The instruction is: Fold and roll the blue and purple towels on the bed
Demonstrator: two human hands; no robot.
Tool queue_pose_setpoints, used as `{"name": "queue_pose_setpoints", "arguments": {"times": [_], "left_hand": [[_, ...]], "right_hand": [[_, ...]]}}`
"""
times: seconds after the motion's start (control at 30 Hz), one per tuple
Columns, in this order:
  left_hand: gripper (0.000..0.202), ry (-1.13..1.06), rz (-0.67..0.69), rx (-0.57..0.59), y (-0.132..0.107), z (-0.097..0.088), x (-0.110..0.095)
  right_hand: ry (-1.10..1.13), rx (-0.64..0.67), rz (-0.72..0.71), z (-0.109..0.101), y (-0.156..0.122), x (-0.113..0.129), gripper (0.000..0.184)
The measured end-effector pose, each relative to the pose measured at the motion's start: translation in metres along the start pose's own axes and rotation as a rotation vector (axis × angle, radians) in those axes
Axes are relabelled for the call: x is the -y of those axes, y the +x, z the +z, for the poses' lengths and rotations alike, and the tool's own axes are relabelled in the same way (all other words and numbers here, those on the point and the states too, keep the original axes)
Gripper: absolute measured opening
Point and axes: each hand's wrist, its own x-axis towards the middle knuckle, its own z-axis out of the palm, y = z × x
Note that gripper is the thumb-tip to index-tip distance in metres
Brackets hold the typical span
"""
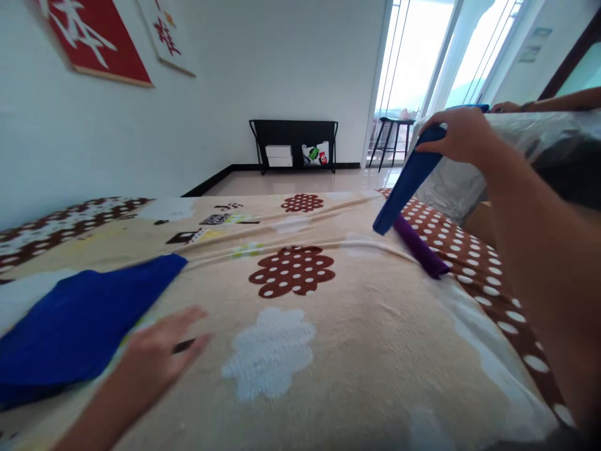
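Observation:
My right hand [464, 134], raised at the upper right, grips a long, narrow folded blue cloth [410, 185] by its upper end. The strip slants down to the left, its lower end over the blanket. Beside that lower end, a narrow purple rolled or folded cloth [422, 247] lies on the blanket. My left hand [162, 351] is at the lower left with nothing in it; thumb and fingers are apart and slightly blurred. Just left of it, a wide royal-blue cloth [89, 319] is spread on the blanket, cut off by the picture's left edge.
A beige patterned blanket [366, 351] covers the surface before me. At the upper right, another person's hand [504, 108] rests by a plastic-wrapped item [539, 134]. Further back stand a black rack [295, 133] with a white box [278, 155] and a stool [393, 128].

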Motion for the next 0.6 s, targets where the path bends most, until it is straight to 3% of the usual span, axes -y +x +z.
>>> {"name": "queue_pose_setpoints", "arguments": {"times": [0.07, 0.13, 0.2, 0.3, 0.4, 0.5, 0.6], "left_hand": [[0.050, 0.318, -0.243, -0.061, 0.013, -0.010, 0.063], [0.055, 0.432, -0.354, 0.095, 0.017, -0.013, 0.108], [0.056, 0.438, -0.389, 0.221, 0.013, -0.010, 0.131], [0.058, 0.472, -0.377, 0.189, 0.003, 0.002, 0.134], [0.054, 0.563, -0.324, 0.105, -0.004, 0.008, 0.130], [0.049, 0.582, -0.342, 0.087, -0.001, 0.007, 0.139], [0.041, 0.414, -0.427, 0.136, 0.006, -0.003, 0.155]], "right_hand": [[0.025, -0.074, 0.040, 0.032, -0.014, -0.008, 0.065], [0.032, -0.067, 0.059, 0.070, -0.048, -0.010, 0.051], [0.009, 0.050, 0.040, 0.109, -0.097, -0.005, 0.041], [0.015, 0.189, -0.021, 0.158, -0.181, 0.013, 0.025], [0.014, 0.283, -0.045, 0.184, -0.241, 0.029, 0.026], [0.003, 0.313, -0.026, 0.190, -0.264, 0.033, 0.035], [0.011, 0.326, -0.017, 0.186, -0.269, 0.033, 0.039]]}}
